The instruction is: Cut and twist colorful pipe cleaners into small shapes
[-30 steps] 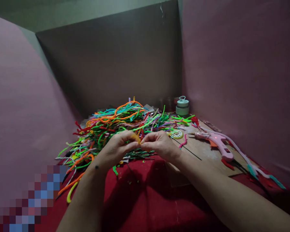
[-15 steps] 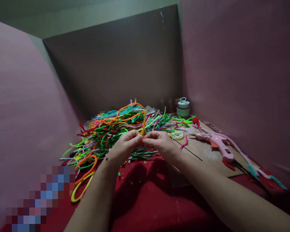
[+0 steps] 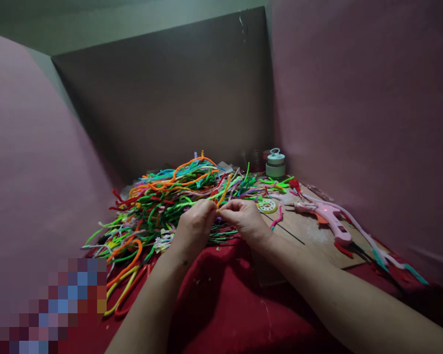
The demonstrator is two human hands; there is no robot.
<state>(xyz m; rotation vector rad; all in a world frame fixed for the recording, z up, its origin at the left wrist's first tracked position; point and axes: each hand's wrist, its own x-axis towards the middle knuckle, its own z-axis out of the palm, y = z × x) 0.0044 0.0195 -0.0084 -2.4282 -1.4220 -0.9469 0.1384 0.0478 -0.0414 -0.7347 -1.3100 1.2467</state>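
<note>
An orange-yellow pipe cleaner (image 3: 225, 190) sticks up between my two hands, its lower end pinched at my fingertips. My left hand (image 3: 197, 221) is closed on it, the back of the hand turned toward me. Thumb and forefinger of my right hand (image 3: 246, 220) press on the same spot from the other side. A bit of red shows beside the pipe cleaner, but I cannot make out whether it is held too. Right behind my hands lies a large heap of many-coloured pipe cleaners (image 3: 170, 194).
On a wooden board (image 3: 317, 241) at the right lies a pink glue gun (image 3: 330, 220). Near it are a round yellow-and-white disc (image 3: 268, 206) and a short pink pipe cleaner (image 3: 277, 218). A pale green jar (image 3: 275, 165) stands behind. Red cloth (image 3: 229, 314) covers the table.
My left hand has rolled over so its back shows more. The pipe cleaner now leans further right. The whole view has shifted slightly.
</note>
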